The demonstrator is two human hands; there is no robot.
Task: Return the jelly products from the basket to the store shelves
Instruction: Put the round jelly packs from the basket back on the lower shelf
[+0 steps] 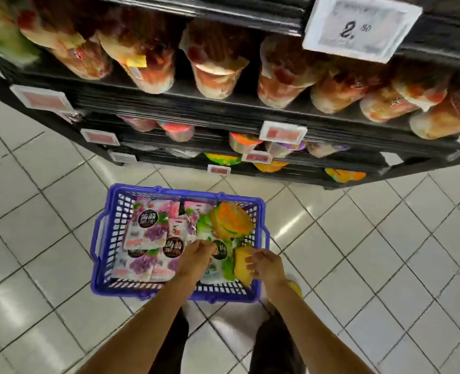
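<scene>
— Fingers (pixel 206 247) of the left hand (pixel 196 256): bent down among the pouches, tips hidden. Impossible to tell whether pinching anything.

— And the right hand (pixel 265 265)?

— Loosely spread, resting against a yellow jelly pack (pixel 242 261) just left of those fingers. No grip closed round it.

— Which step, then?

— Picking, by the look of it. Reaching in for the next item, with nothing lifted out and plenty left to return.

— Directly under the left fingers?

— Green pouch (pixel 227 267) with a dark round label, touching or very nearly so. Further left of the fingers, purple grape pouches (pixel 148 233), flat and overlapping. Just beyond both hands, an orange-and-green pack (pixel 231 222) propped near the far right corner of the blue basket (pixel 175 190). All of it standing on floor tiles (pixel 48 211).

— Past the basket?

— Black store shelves (pixel 223 109), well beyond the fingers. Lowest tiers holding yellow and green packs (pixel 222 159); above those, rows of cups (pixel 218 74), blurred. Highest up and to the right, a price tag (pixel 361 28).

— Next move?

— Probably: settle on one pack, close round it firmly, lift over the rim without dragging neighbours along. Then match by colour; the low tiers look likeliest for the yellow one. Worth minding the slick wrappers.
</scene>
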